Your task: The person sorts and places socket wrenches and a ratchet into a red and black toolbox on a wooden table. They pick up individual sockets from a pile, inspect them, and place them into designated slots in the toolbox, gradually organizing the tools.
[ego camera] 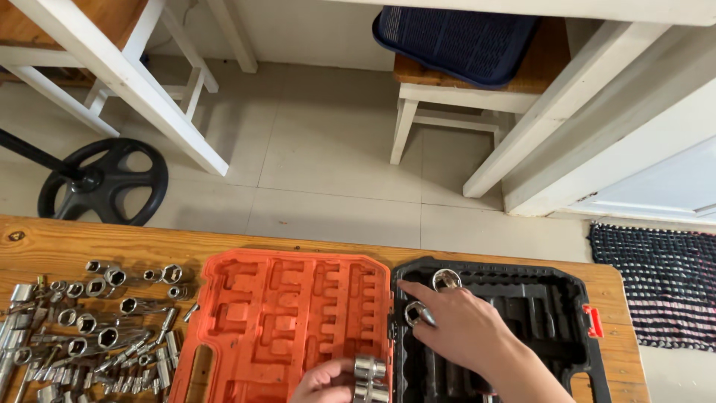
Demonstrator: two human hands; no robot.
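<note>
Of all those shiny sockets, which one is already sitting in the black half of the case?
The large socket at the black tray's top left edge, above the right hand. Others lie loose on the wooden table or are held.

tool case (pixel 388 328) | open flat, near edge of wooden table (pixel 45 242), centre to right | left half orange, moulded slots | right half black, rectangular, with small red latch (pixel 593 321) at right side | no labels, signs, screens

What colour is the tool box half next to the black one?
Orange tray, seen best from the head view.
</note>
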